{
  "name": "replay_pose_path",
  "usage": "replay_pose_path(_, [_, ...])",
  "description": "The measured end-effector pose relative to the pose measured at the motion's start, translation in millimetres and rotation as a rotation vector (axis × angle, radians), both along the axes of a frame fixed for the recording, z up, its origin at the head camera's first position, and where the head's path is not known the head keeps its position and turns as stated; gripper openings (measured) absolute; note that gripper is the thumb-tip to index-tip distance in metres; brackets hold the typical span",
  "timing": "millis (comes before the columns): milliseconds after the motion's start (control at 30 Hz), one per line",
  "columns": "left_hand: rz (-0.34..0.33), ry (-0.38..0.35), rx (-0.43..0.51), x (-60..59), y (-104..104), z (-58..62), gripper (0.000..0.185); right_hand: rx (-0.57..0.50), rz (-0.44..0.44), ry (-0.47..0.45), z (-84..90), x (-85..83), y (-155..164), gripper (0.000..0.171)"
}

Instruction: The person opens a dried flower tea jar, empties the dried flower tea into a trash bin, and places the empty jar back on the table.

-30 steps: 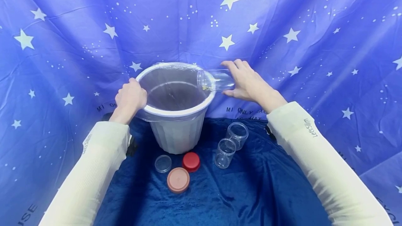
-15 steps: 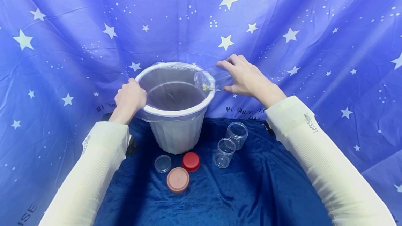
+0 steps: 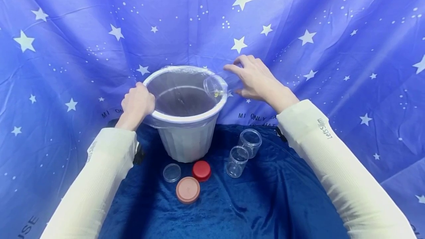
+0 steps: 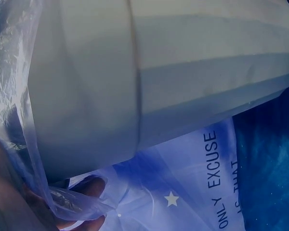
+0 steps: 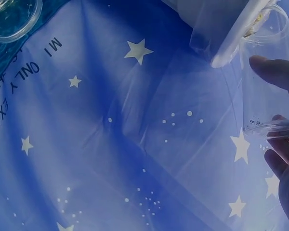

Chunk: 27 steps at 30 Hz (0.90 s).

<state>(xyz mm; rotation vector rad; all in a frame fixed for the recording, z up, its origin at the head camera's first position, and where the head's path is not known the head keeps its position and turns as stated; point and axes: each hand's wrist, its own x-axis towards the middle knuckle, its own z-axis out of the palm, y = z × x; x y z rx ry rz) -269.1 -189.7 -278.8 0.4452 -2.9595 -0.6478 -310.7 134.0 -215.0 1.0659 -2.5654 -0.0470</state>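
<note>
With our left hand (image 3: 137, 103) gripping the rim of the lined white bin (image 3: 187, 141) to steady it, our right hand (image 3: 257, 80), fingers (image 5: 274, 72) clamped on the clear jar (image 3: 217, 85), tips its mouth over the bin's edge so the last contents fall inside.

Both arms reach forward in pale sleeves. The left hand (image 3: 137, 103) sits at the left, fingers curled tight in a grip, knuckles up. The right hand (image 3: 257, 78) is farther and higher at the right, wrist bent, fingers and thumb spread in a loose hold.
</note>
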Motion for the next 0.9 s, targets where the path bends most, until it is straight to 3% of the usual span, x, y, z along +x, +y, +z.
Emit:
replay_pose_path(600, [0.010,-0.013,0.008,-0.2,0,1.6,0.047,0.081,0.014,0.032,5.8,4.8,-13,0.070])
replay_pose_path(900, [0.010,-0.022,0.008,0.1,1,2.0,0.046,0.097,0.080,0.169,-0.4,4.3,-14,0.062])
